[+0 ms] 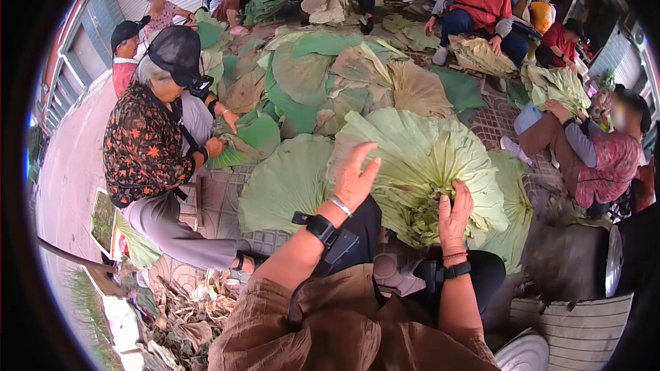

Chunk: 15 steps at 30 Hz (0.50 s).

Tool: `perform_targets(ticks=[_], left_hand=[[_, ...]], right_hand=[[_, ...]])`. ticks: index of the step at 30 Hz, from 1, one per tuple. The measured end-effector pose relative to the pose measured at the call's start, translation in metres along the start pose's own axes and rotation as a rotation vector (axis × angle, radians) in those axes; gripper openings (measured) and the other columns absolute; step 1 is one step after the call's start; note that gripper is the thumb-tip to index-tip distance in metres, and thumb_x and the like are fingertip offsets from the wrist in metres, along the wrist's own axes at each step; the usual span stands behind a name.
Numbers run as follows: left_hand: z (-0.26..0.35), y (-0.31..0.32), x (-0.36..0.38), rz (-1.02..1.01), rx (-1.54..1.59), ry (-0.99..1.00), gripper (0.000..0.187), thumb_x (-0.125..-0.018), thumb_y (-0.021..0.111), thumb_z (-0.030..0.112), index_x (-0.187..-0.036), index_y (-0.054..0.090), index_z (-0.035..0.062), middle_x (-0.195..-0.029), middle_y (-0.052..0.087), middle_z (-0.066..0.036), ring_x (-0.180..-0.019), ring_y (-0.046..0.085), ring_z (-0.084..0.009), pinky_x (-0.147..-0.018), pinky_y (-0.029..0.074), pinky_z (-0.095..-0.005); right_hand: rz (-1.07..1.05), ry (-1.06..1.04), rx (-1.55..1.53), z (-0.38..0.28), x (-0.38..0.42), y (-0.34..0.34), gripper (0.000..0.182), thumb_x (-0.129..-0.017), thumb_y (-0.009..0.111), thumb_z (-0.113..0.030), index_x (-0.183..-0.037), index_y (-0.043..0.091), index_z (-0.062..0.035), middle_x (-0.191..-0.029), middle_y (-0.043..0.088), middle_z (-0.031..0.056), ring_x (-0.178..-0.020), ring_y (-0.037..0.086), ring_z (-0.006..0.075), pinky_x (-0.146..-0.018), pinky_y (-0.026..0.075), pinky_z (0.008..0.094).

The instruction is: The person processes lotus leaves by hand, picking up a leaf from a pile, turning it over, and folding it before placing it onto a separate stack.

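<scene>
Well, in the head view, take the big pale green leaves [440, 141] as one layered pile, fanned out just in front of the knees. Support the pile from beneath and smooth from the gathered middle outward, with flat palms and light pressure, so as not to split the thin sheet between the ribs. Tidy the crumpled middle [426, 216] first, and ease folded edges open rather than tugging at them. Judging by the creases and ragged rims, likely to tear if pulled by one corner alone, and apt to slide if pushed from one side only.

See the left hand [356, 177] raised at the left part of the pile, with fingers spread and thumb apart, closed on nothing; cannot tell if touching the leaf below. See the right hand [456, 209] beside the crumpled middle, with fingers loosely stretched out and no firm grip showing; cannot tell about contact there either.

Find the pile ahead of and between both hands, reaching well beyond the fingertips. Note a flat leaf [285, 182] to the left, another leaf [515, 199] to the right, and a broad heap [302, 79] farther off on the paving [265, 242].
</scene>
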<state>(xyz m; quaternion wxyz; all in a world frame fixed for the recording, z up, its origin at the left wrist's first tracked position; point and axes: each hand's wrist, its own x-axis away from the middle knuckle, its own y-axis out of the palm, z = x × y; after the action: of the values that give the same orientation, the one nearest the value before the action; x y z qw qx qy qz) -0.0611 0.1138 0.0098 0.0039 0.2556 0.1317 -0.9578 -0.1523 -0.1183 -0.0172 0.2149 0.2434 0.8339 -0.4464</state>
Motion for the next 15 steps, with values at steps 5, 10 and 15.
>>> perform_targets(ticks=[5,10,15], left_hand=[[-0.142,-0.074,0.039,0.248,0.247,-0.554,0.024,-0.082,0.06,0.01,-0.106,0.058,0.0043,-0.079,0.057,0.001,-0.068,0.054,-0.0084,-0.058,0.039,-0.02],[-0.253,-0.122,0.128,0.238,0.064,-1.282,0.026,-0.077,0.065,0.023,-0.096,0.061,0.0059,-0.074,0.061,-0.004,-0.07,0.061,-0.0195,-0.056,0.046,-0.0318],[-0.327,-0.133,0.212,-0.713,-0.864,-0.638,0.027,-0.071,0.067,0.024,-0.086,0.058,0.0032,-0.086,0.064,-0.013,-0.078,0.062,-0.0336,-0.064,0.05,-0.0419]], right_hand=[[0.03,0.006,0.003,0.005,0.002,0.009,0.044,-0.092,0.047,-0.033,-0.123,0.046,-0.0023,-0.123,0.049,0.0168,-0.119,0.042,0.033,-0.102,0.026,0.0441],[0.025,0.054,0.003,0.006,0.003,0.015,0.042,-0.093,0.045,-0.03,-0.125,0.046,-0.0025,-0.126,0.048,0.0161,-0.119,0.041,0.0323,-0.103,0.026,0.0427],[0.006,0.126,-0.044,-0.002,0.002,0.016,0.043,-0.094,0.044,-0.03,-0.126,0.045,-0.0009,-0.127,0.047,0.0166,-0.118,0.041,0.0319,-0.103,0.027,0.0408]])
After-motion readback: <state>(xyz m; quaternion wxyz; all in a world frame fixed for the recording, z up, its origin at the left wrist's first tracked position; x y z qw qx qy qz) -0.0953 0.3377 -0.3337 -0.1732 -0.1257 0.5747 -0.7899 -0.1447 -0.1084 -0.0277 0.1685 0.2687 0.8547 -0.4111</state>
